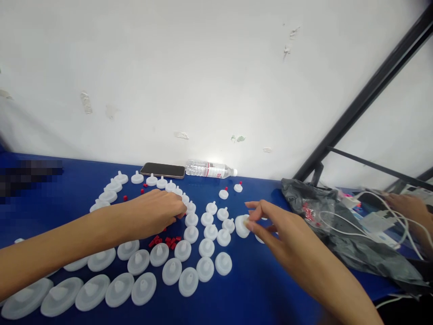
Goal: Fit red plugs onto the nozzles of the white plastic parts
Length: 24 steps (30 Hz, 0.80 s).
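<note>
While two bare arms reach over a blue bench (243, 289), dozens of white nozzle lids (144, 289) spread in loose rows and curves from nine round to six o'clock of the view's centre, nozzles up. At eight o'clock, the left hand (160, 210) hangs palm down with its fingers curled; its grip is hidden, so I cannot tell whether it holds anything. Loose red caps (173, 243) are heaped just below it, at seven o'clock. At four o'clock, the right hand (282, 225) has its grip drawn nearly closed, thumb and finger pinching the tip of one white lid (241, 227). From that lid, two red-tipped lids (223, 194) stand at eleven and twelve o'clock. Against the wall (209, 67), a dark phone (163, 170) lies at nine o'clock beside a plastic bottle (211, 169) on its side, near centre. Between three and four o'clock lies a black plastic bag (352, 257), bearing a clear packet of red pieces (309, 212); another person's hand (407, 207) is beyond white cables (358, 230).
</note>
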Tool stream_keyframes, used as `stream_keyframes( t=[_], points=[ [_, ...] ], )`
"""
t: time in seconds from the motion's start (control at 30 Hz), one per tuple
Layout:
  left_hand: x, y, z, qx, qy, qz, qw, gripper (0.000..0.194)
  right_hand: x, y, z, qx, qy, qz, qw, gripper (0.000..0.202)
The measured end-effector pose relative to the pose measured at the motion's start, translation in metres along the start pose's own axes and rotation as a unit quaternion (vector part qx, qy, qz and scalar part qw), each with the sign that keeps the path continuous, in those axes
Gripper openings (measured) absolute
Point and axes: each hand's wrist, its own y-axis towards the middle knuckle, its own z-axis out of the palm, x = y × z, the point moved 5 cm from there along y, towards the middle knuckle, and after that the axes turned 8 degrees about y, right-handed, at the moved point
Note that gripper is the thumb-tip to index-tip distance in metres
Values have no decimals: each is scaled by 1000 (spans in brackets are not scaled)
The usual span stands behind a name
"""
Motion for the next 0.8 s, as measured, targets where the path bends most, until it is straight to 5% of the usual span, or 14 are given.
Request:
stream_keyframes(
  t=[0.1, 0.4, 0.63, 0.8],
  points=[
    [-2, 0, 3, 32, 17, 9, 999, 28, 7, 5, 8, -2, 43, 9, 999, 20],
    [-2, 5, -1, 11, 13, 11, 1000, 42, 37, 14, 38, 15, 21, 0, 1000, 16],
    [-10, 6, -47, -54, -98, 15, 994, 24, 47, 17, 44, 28, 62, -24, 997, 26],
    [-27, 0, -81, -124, -280, 50, 951, 19, 52, 18, 41, 9, 93, -6, 996, 48]
  ],
)
